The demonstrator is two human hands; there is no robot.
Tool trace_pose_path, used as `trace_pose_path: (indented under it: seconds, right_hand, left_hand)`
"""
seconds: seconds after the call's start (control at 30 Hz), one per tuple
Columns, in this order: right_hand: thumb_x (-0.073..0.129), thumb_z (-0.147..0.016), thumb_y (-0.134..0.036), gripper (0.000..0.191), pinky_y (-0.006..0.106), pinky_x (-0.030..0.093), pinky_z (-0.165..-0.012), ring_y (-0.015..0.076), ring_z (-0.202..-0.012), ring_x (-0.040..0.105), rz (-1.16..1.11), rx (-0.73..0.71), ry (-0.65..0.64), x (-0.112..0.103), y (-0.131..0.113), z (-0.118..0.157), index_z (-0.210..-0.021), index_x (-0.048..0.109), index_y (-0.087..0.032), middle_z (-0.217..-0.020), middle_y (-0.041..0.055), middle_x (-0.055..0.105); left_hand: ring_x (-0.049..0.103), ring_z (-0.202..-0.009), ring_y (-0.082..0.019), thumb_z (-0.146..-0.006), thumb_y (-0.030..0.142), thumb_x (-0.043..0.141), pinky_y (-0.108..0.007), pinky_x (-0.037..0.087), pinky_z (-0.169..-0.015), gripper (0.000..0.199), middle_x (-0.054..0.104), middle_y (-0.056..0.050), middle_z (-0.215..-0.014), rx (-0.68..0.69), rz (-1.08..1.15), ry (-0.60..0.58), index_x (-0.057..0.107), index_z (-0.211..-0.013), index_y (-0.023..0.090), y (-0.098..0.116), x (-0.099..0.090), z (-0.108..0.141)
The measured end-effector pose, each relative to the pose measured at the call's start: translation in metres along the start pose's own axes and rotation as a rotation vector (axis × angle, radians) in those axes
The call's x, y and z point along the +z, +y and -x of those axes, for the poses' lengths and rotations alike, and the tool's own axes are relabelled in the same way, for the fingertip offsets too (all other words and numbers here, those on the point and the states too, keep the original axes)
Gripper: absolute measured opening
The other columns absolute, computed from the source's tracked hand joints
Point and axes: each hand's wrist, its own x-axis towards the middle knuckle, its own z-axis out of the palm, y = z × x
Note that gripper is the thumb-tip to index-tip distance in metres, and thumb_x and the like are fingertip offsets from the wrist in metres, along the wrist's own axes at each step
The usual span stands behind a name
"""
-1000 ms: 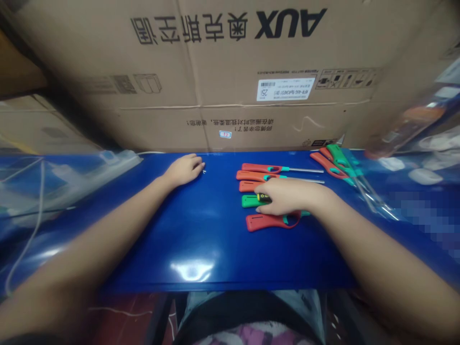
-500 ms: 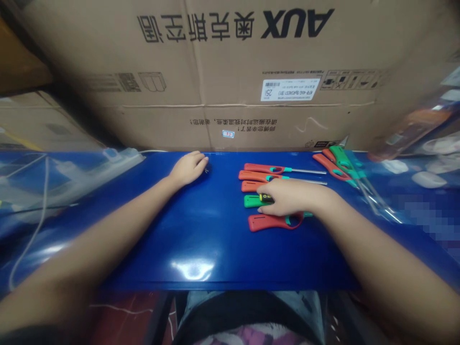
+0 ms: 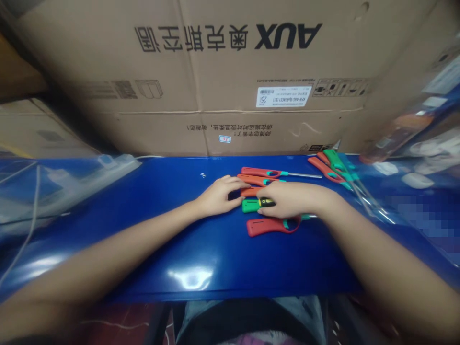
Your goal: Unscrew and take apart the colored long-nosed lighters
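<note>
Several long-necked lighters lie in a column on the blue table (image 3: pixel 143 258): a red one (image 3: pixel 258 171) at the back, two orange ones, a green one (image 3: pixel 250 206) and a red one (image 3: pixel 266 226) nearest me. My right hand (image 3: pixel 291 199) is closed round a small black and yellow item (image 3: pixel 266 203) over the green lighter. At the left ends of the orange lighters is my left hand (image 3: pixel 219 195), its thumb and fingers apart and the fingertips by the handles.
More lighters (image 3: pixel 328 168) lie in a pile at the right rear. A large cardboard box (image 3: pixel 230 62) stands behind the table. Clear plastic packaging (image 3: pixel 89 187) and a cable lie at left, a bottle (image 3: pixel 395 136) at right.
My left hand has moved right, from the bare table to the handle ends of the lighters. The right hand stays over the green lighter. The view has shifted slightly.
</note>
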Motion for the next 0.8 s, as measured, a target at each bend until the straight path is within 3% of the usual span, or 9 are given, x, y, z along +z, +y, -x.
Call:
trace_pose_path:
  seconds: [0.07,0.13,0.23,0.3,0.4,0.53,0.7,0.8]
  right_hand:
    - [0.052,-0.093,-0.043,0.028,0.026,0.038,-0.061,0.0163,-0.07,0.059,-0.081,-0.082,0.147,-0.006,0.001,0.004,-0.099,0.068,-0.021,-0.092,0.0047,0.073]
    - [0.049,-0.096,-0.047,0.032,0.026,0.041,-0.067,0.0165,-0.074,0.06,-0.162,-0.106,0.405,-0.012,0.001,0.008,-0.098,0.067,-0.02,-0.091,0.0044,0.072]
    - [0.047,-0.098,-0.048,0.034,0.028,0.045,-0.078,0.0188,-0.085,0.063,-0.248,-0.071,0.767,-0.015,-0.002,0.007,-0.099,0.065,-0.02,-0.095,0.0053,0.072]
    - [0.045,-0.099,-0.051,0.036,0.03,0.047,-0.078,0.0197,-0.083,0.064,-0.295,-0.025,0.894,-0.015,-0.004,0.001,-0.103,0.064,-0.02,-0.094,0.0059,0.071]
    - [0.037,-0.101,-0.056,0.044,0.032,0.05,-0.074,0.0205,-0.08,0.065,-0.381,0.051,0.967,-0.012,-0.007,-0.015,-0.122,0.056,-0.023,-0.094,0.0067,0.069]
    - [0.033,-0.102,-0.054,0.047,0.032,0.051,-0.079,0.0217,-0.091,0.067,-0.361,0.009,0.934,-0.009,-0.014,-0.034,-0.138,0.04,-0.024,-0.101,0.0077,0.068]
    - [0.037,-0.103,-0.051,0.04,0.031,0.052,-0.08,0.0196,-0.089,0.066,-0.242,-0.085,0.884,-0.007,-0.021,-0.042,-0.131,0.047,-0.025,-0.108,0.0077,0.067]
    - [0.042,-0.102,-0.048,0.032,0.029,0.052,-0.071,0.0168,-0.079,0.065,-0.246,-0.172,0.949,-0.003,-0.02,-0.049,-0.122,0.052,-0.025,-0.101,0.0051,0.067]
  left_hand:
    - [0.063,-0.107,-0.023,-0.092,0.026,0.064,-0.041,0.05,-0.096,0.032,0.072,-0.009,-0.12,-0.003,-0.002,-0.011,0.067,-0.123,0.02,0.0,0.002,0.001]
    - [0.063,-0.102,-0.022,-0.09,0.025,0.066,-0.038,0.051,-0.093,0.033,0.073,-0.008,-0.117,-0.014,0.008,-0.005,0.068,-0.122,0.02,0.001,0.002,0.002]
    - [0.064,-0.102,-0.022,-0.087,0.024,0.07,-0.037,0.05,-0.093,0.034,0.073,-0.008,-0.114,-0.027,0.025,0.0,0.068,-0.12,0.019,0.001,0.0,0.002]
    - [0.064,-0.102,-0.022,-0.086,0.026,0.072,-0.037,0.05,-0.092,0.033,0.073,-0.008,-0.112,-0.041,0.05,0.006,0.069,-0.118,0.019,0.001,0.0,0.002]
    - [0.065,-0.105,-0.023,-0.085,0.027,0.074,-0.037,0.05,-0.093,0.032,0.073,-0.007,-0.115,-0.042,0.089,0.022,0.07,-0.116,0.019,-0.002,0.001,0.002]
    - [0.066,-0.103,-0.022,-0.086,0.027,0.074,-0.036,0.05,-0.091,0.029,0.074,-0.007,-0.114,-0.05,0.121,0.04,0.071,-0.113,0.019,-0.004,0.002,0.002]
    - [0.066,-0.095,-0.022,-0.083,0.028,0.077,-0.034,0.051,-0.083,0.031,0.074,-0.008,-0.106,-0.081,0.133,0.027,0.073,-0.112,0.016,-0.005,0.002,0.002]
    - [0.065,-0.092,-0.021,-0.083,0.029,0.077,-0.032,0.051,-0.081,0.032,0.073,-0.008,-0.104,-0.1,0.172,0.029,0.073,-0.111,0.015,-0.007,0.002,0.002]
